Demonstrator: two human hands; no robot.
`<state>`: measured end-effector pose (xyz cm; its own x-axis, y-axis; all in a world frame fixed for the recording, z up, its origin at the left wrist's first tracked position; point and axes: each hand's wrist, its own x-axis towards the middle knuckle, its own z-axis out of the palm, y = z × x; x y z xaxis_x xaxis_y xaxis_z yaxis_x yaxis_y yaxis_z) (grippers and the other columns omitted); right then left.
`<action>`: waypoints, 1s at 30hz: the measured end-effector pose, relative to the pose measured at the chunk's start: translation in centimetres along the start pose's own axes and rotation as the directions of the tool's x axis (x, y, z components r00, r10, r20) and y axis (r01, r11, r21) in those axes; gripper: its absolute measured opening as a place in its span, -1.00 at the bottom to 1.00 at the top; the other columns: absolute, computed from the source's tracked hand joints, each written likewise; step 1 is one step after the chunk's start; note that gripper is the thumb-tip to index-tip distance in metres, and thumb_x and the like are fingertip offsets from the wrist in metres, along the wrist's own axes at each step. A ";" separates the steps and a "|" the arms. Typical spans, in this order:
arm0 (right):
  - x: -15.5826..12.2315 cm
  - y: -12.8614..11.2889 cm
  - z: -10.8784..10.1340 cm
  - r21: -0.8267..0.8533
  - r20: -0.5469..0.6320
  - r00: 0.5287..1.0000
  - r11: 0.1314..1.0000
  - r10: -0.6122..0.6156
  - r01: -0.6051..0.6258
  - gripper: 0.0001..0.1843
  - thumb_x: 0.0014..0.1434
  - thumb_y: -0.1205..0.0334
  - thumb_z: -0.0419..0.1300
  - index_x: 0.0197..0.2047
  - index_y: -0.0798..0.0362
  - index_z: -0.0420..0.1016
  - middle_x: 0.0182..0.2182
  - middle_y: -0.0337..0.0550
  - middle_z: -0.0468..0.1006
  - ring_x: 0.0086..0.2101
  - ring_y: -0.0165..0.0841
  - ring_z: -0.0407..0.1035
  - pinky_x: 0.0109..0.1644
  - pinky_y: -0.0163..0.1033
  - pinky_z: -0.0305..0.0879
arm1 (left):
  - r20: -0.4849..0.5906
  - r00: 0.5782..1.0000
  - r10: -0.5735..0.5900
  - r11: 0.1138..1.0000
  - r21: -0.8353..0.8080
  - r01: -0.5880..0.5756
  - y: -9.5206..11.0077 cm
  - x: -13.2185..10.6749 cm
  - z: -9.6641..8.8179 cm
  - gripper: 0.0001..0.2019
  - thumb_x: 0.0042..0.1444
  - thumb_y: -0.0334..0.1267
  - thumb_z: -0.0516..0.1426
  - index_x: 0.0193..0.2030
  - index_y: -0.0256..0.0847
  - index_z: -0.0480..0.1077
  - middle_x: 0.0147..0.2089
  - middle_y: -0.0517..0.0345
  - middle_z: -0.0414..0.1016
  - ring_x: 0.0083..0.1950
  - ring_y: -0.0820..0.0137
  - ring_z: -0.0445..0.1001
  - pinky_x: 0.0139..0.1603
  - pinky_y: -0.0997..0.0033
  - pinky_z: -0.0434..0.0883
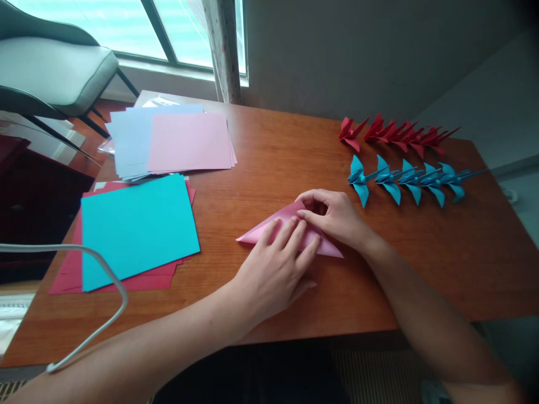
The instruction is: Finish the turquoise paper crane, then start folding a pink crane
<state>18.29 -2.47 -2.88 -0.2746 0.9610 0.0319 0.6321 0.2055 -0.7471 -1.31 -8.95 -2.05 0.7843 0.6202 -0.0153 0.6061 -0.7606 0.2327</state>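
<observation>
Clear plastic (pixel 160 101): upper left, showing past the edges of the pale blue sheets (pixel 130 134); cannot tell whether it wraps any.
Work piece: pink folded paper (pixel 290 209), frame centre, flat triangular shape on the table (pixel 273 157), points to left and lower right.
Left hand (pixel 275 269): laid over the paper, fingers spread and pressing, not closed round it.
Right hand (pixel 337 216): pinching the paper's top between thumb and forefinger.
Hidden: paper's lower middle, under left fingers; right hand's other fingers curl out of sight.
Cut off: white cable (pixel 120 286) at left edge; dark furniture (pixel 37 196), same edge, hard to make out.
Sheets: pink sheets (pixel 189 143) overlap pale blue; below, bright blue sheet (pixel 138 230) askew on red sheets (pixel 67 275).
Folded birds: upper right, red birds (pixel 396 134) above blue birds (pixel 408 179); reds overlap, count unclear.
Surface: brown wood grain, glossy toward the window (pixel 185 33).
Room: pale-seated chair (pixel 54 62) upper left, curtain (pixel 225 50) beside the glass, grey wall (pixel 337 56) behind.
</observation>
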 end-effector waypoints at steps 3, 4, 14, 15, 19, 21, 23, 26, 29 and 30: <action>0.0 -0.2 -0.1 -0.004 0.005 1.000 1.000 0.021 -0.021 -0.89 0.15 0.28 0.30 -0.22 0.02 0.61 -0.38 -0.26 0.62 -0.39 -0.39 0.42 -0.27 -0.26 0.31 | 0.001 1.000 -0.005 1.000 0.000 0.005 0.0 0.0 -0.1 -0.29 0.33 0.10 0.04 0.47 -0.31 0.07 0.51 -0.32 0.06 0.54 -0.07 0.01 0.48 -0.19 0.03; 0.0 -0.3 -0.1 0.000 -0.001 1.000 1.000 0.025 -0.025 -0.89 0.15 0.28 0.30 -0.22 0.03 0.62 -0.38 -0.26 0.62 -0.40 -0.40 0.42 -0.27 -0.26 0.32 | 0.003 1.000 -0.006 1.000 0.001 0.006 0.0 0.1 -0.2 -0.29 0.33 0.10 0.04 0.47 -0.31 0.07 0.51 -0.32 0.07 0.53 -0.08 0.02 0.48 -0.20 0.04; 0.0 -0.2 -0.2 0.044 -0.024 0.997 0.997 0.067 -0.066 -0.87 0.16 0.28 0.30 -0.20 0.00 0.65 -0.30 -0.22 0.70 -0.33 -0.35 0.52 -0.23 -0.25 0.38 | -0.087 0.996 -0.032 0.995 0.094 0.040 0.4 -0.2 -0.4 -0.32 0.33 0.05 0.05 0.47 -0.31 0.10 0.51 -0.32 0.07 0.48 -0.16 0.12 0.44 -0.25 0.08; 0.0 -0.2 -0.2 0.044 -0.030 0.997 0.997 0.069 -0.067 -0.87 0.15 0.28 0.31 -0.20 0.01 0.65 -0.30 -0.22 0.70 -0.33 -0.35 0.52 -0.23 -0.25 0.38 | -0.108 0.993 -0.041 0.993 0.107 0.052 0.5 -0.3 -0.3 -0.32 0.33 0.05 0.05 0.46 -0.31 0.10 0.50 -0.32 0.08 0.48 -0.17 0.13 0.44 -0.26 0.07; 0.0 -0.2 -0.1 0.056 -0.036 0.997 0.996 0.071 -0.069 -0.88 0.16 0.28 0.31 -0.21 0.01 0.66 -0.32 -0.24 0.69 -0.36 -0.38 0.50 -0.27 -0.27 0.36 | -0.147 0.988 -0.045 0.989 0.131 0.065 0.9 -0.4 -0.3 -0.32 0.32 0.05 0.07 0.45 -0.31 0.14 0.48 -0.31 0.13 0.47 -0.16 0.15 0.45 -0.24 0.05; 0.1 -0.2 -0.1 0.056 -0.040 0.997 0.996 0.071 -0.069 -0.88 0.16 0.28 0.30 -0.22 0.01 0.66 -0.33 -0.24 0.69 -0.38 -0.38 0.49 -0.27 -0.28 0.35 | -0.131 0.991 -0.042 0.990 0.126 0.058 1.0 -0.4 -0.2 -0.32 0.32 0.06 0.07 0.45 -0.30 0.14 0.48 -0.31 0.15 0.46 -0.14 0.16 0.45 -0.21 0.06; 0.1 -0.2 0.0 0.053 -0.053 0.996 0.997 0.066 -0.063 -0.89 0.17 0.27 0.29 -0.23 0.01 0.66 -0.33 -0.24 0.69 -0.37 -0.38 0.48 -0.26 -0.27 0.35 | -0.103 0.994 -0.047 0.992 0.114 0.058 0.9 -0.4 -0.1 -0.31 0.32 0.08 0.06 0.45 -0.30 0.14 0.48 -0.31 0.14 0.46 -0.14 0.17 0.45 -0.21 0.06; 0.1 -0.2 0.0 0.031 -0.082 0.996 0.999 0.042 -0.039 -0.90 0.19 0.28 0.27 -0.26 0.01 0.65 -0.33 -0.23 0.68 -0.36 -0.38 0.47 -0.24 -0.26 0.34 | -0.070 0.996 -0.063 0.993 0.092 0.070 0.8 -0.3 0.0 -0.29 0.32 0.11 0.05 0.46 -0.29 0.13 0.49 -0.31 0.13 0.47 -0.14 0.16 0.46 -0.21 0.05; 0.2 0.0 0.1 -0.022 -0.103 0.995 1.000 0.003 -0.006 -0.92 0.17 0.29 0.29 -0.30 0.01 0.65 -0.35 -0.23 0.65 -0.39 -0.39 0.43 -0.26 -0.26 0.33 | -0.046 0.996 -0.071 0.995 0.067 0.074 0.7 -0.2 0.1 -0.30 0.32 0.12 0.03 0.46 -0.28 0.13 0.50 -0.30 0.11 0.48 -0.13 0.14 0.46 -0.20 0.05; 0.2 0.1 0.1 -0.035 -0.104 0.995 0.999 -0.003 0.000 -0.93 0.16 0.29 0.29 -0.30 0.02 0.65 -0.36 -0.23 0.64 -0.39 -0.39 0.42 -0.27 -0.26 0.32 | -0.036 0.997 -0.072 0.996 0.058 0.074 0.6 -0.2 0.1 -0.30 0.33 0.12 0.03 0.46 -0.28 0.13 0.50 -0.29 0.10 0.48 -0.12 0.13 0.47 -0.20 0.04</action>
<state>18.20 -2.28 -2.98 -0.1997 0.9744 0.1034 0.6574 0.2114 -0.7233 -1.08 -9.58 -1.99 0.7333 0.6799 0.0034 0.6690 -0.7225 0.1746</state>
